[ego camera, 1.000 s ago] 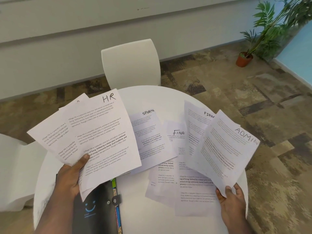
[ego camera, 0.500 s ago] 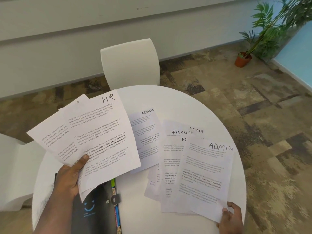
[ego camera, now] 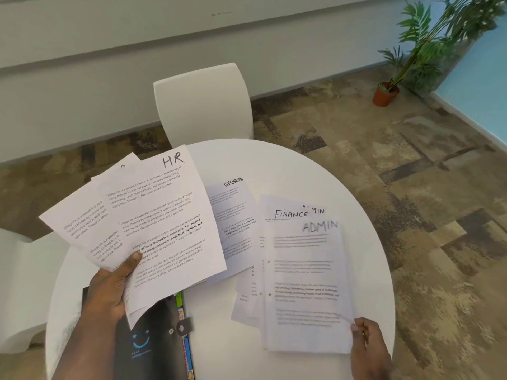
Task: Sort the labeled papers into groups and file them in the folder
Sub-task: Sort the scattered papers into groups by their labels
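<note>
While the left hand grips HR papers, the right hand pinches a blurred ADMIN sheet.

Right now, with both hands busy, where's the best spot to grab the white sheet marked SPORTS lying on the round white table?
Pinch the white SPORTS sheet at its bare far edge, from its right; the fanned HR papers cover its left side.

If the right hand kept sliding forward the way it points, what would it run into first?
Probably the ADMIN sheet the right hand already pinches by its corner, then the loose pile beneath it.
</note>
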Available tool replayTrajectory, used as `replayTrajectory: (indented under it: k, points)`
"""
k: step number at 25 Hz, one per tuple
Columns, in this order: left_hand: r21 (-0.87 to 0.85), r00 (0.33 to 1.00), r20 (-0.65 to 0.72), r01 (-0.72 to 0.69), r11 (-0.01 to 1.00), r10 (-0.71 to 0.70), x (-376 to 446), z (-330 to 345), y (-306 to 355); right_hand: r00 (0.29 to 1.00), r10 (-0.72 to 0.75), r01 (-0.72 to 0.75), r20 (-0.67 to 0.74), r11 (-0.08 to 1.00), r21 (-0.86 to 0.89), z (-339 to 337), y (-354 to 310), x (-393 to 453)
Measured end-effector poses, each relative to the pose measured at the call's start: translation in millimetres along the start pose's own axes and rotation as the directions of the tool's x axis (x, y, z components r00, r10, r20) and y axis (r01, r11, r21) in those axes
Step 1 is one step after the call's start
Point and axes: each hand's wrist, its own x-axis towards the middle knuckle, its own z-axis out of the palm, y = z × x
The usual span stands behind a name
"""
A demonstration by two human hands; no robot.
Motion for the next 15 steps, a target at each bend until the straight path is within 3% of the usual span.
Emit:
replayTrajectory:
  k: [8,12,15]
  points:
    - [-0.036,1.000,0.004,0.001,0.999,-0.001,1,-5,-3,0.993,0.028,-0.005,0.117,0.983,-0.185,-1,20,-11]
    - [0.000,1.000,-0.010,0.009,1.000,-0.009,1,-7,-4,0.990,-0.137,0.101,-0.040,0.869,-0.485,-10,11,-10]
    - [0.001,1.000,-0.013,0.003,1.000,-0.002,-1,-6,-3,0.975,-0.218,0.214,0.051,0.846,-0.488,12,-20,-2]
